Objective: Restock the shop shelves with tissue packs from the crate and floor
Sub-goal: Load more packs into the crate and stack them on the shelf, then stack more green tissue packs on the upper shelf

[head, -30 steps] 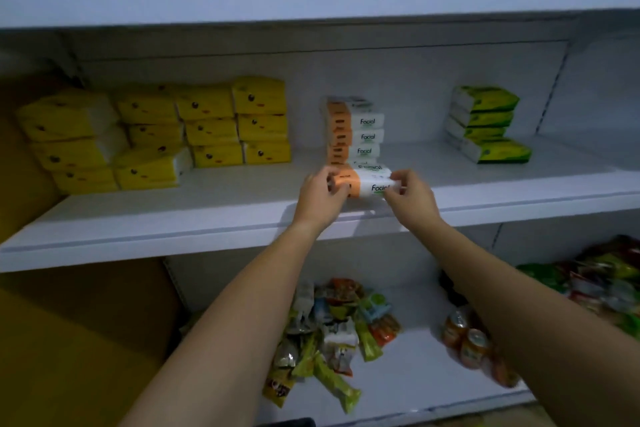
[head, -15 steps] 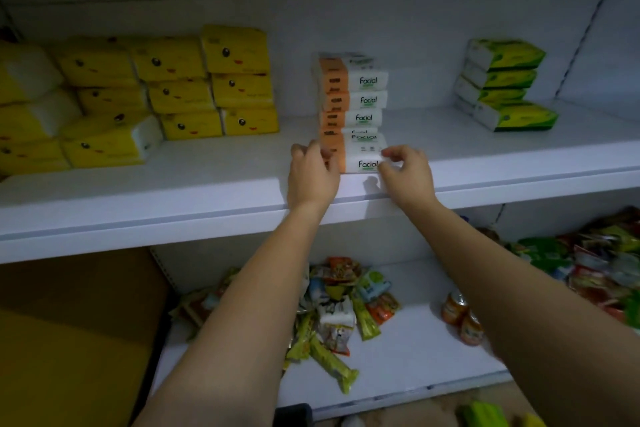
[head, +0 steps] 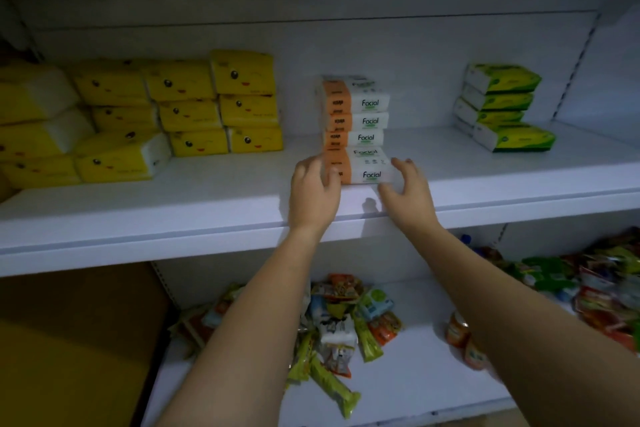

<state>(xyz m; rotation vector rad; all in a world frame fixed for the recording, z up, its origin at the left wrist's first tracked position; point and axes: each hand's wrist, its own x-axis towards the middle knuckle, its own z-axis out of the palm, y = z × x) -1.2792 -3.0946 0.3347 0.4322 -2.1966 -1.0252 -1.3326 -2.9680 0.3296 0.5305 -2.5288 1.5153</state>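
Scattered snack packets (head: pixel 341 333), small jars (head: pixel 457 329)

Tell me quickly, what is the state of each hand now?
Left hand: open, touching the front Facial pack.
Right hand: open, holding nothing.

Bare shelf (head: pixel 426 152) right of orange stack (head: pixel 356 121)

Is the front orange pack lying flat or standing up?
Lying flat: the orange pack rests broad side down on the shelf, label readable.
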